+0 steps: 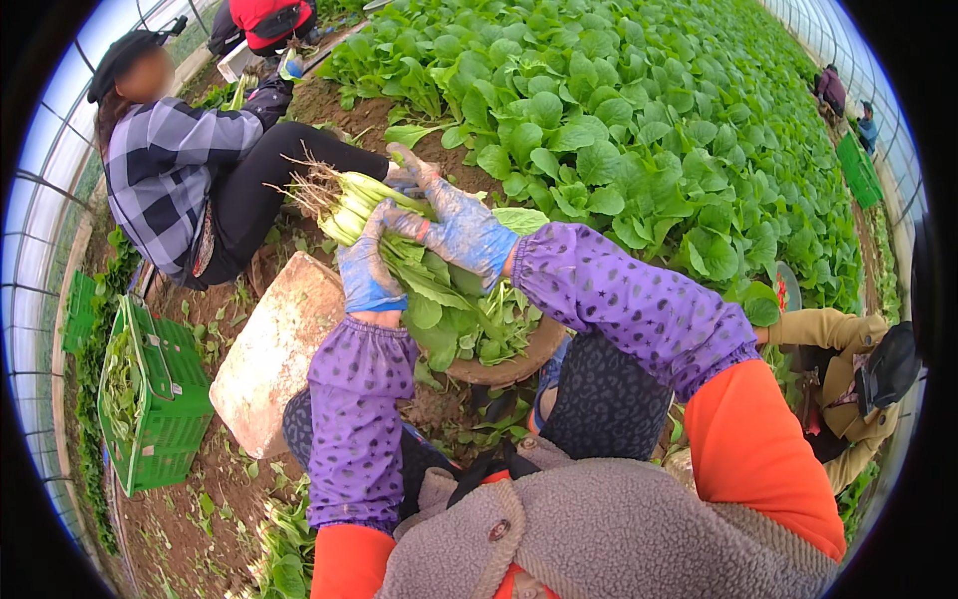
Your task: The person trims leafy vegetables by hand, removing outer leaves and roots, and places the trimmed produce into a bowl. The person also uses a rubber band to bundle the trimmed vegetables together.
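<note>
A bunch of leafy greens (352,206) lies across both my hands, its pale stems and bare roots pointing to the upper left. My left hand (370,266), in a soiled blue glove, grips the stems from the near side. On the far side my right hand (468,224), gloved alike, wraps the bunch with its thumb across the stems. Some of the right fingers are partly hidden behind it. The leaves hang over a round brown surface (479,372) by my knees, where loose green leaves (501,326) lie; whether it is a basin or a stool top I cannot tell.
A pale, dirt-stained block (273,356) stands left of my knees. Beyond it is a green plastic crate (172,419) of greens. More bunches (288,554) lie on the soil. Leafy crops (599,135) fill the far side. Co-workers sit at left (176,150) and right (853,382).
</note>
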`<state>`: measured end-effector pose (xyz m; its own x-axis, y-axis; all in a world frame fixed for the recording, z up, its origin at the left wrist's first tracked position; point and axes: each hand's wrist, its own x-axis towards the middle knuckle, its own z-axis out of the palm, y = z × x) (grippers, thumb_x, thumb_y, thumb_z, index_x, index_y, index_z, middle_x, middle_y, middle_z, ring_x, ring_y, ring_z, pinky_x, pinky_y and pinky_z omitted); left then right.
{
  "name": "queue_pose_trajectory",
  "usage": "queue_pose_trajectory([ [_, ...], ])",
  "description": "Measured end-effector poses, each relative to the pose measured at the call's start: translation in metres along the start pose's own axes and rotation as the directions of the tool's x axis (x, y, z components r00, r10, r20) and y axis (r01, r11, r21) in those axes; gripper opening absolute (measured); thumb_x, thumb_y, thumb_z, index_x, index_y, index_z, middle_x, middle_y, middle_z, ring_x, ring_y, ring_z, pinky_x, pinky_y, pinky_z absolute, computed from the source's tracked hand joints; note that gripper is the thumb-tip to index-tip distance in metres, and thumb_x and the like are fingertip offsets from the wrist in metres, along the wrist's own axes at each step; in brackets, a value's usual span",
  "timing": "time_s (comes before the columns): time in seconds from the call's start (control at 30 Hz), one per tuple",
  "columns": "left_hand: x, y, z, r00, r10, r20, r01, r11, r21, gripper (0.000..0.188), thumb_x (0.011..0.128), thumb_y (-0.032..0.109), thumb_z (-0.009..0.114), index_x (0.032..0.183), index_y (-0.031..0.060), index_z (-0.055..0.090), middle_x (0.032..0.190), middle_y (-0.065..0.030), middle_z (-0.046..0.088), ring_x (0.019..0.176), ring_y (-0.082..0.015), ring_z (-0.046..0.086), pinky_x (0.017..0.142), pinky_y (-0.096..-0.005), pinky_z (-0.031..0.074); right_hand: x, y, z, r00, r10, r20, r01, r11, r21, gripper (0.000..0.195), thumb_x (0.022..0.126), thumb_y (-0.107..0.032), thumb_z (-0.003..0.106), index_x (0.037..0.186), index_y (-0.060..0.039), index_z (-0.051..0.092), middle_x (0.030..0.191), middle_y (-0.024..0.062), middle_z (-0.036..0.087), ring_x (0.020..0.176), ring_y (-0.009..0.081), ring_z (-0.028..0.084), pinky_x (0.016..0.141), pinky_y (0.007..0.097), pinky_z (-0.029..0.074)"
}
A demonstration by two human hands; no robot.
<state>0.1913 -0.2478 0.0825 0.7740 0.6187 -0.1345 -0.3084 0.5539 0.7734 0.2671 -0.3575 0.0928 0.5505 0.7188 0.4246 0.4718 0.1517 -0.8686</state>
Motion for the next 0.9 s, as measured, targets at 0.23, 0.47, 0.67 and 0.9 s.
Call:
queue_pose_trajectory([
  [0.23, -0.009, 0.008, 0.005, 0.992, -0.122, 0.005, 0.121, 0.984, 0.128, 0.041, 0.088, 0.017, 0.05, 0.127, 0.0046, 0.044, 0.126, -0.0108, 0.048, 0.111, -0.0221, 0.051, 0.092, -0.0356, 0.044, -0.012, -0.014, 0.0, 0.963, 0.161, 0.218, -0.084, 0.942, -0.325, 0.094, 0.079, -0.054, 0.054, 0.141, -0.0127, -0.003, 0.124, 0.0288, 0.043, 0.108, 0.0401, 0.049, 0.09, 0.0423, 0.039],
  [0.47, -0.005, 0.032, -0.03, 0.986, -0.152, 0.062, 0.147, 0.986, 0.077, 0.038, 0.084, 0.016, 0.058, 0.119, 0.0024, 0.049, 0.109, -0.0101, 0.057, 0.099, -0.0224, 0.056, 0.085, -0.0355, 0.047, 0.003, 0.014, -0.018, 0.921, 0.142, 0.363, -0.136, 0.99, -0.041, 0.086, 0.082, -0.054, 0.049, 0.14, -0.0071, 0.008, 0.121, 0.0241, 0.048, 0.112, 0.0339, 0.048, 0.09, 0.0388, 0.041],
  [0.67, -0.013, 0.105, -0.073, 0.991, 0.123, -0.056, -0.117, 0.987, 0.107, 0.043, 0.09, 0.023, 0.046, 0.129, 0.0045, 0.04, 0.124, -0.0123, 0.049, 0.11, -0.0228, 0.049, 0.098, -0.0385, 0.038, -0.058, 0.132, -0.124, 0.554, 0.779, 0.294, -0.622, 0.622, -0.474, 0.053, 0.085, -0.052, 0.047, 0.112, -0.0075, 0.057, 0.105, 0.0117, 0.061, 0.097, 0.0263, 0.058, 0.087, 0.0362, 0.043],
  [0.9, -0.038, 0.103, -0.101, 0.944, 0.32, -0.08, -0.253, 0.858, 0.447, 0.046, 0.09, 0.013, 0.048, 0.132, 0.003, 0.032, 0.12, -0.0127, 0.052, 0.108, -0.0202, 0.051, 0.097, -0.0361, 0.039, -0.079, 0.269, -0.076, 0.85, 0.527, 0.019, -0.35, 0.59, -0.727, 0.03, 0.085, -0.028, 0.05, 0.108, -0.011, 0.059, 0.098, 0.0123, 0.062, 0.095, 0.0313, 0.057, 0.083, 0.0403, 0.044],
])
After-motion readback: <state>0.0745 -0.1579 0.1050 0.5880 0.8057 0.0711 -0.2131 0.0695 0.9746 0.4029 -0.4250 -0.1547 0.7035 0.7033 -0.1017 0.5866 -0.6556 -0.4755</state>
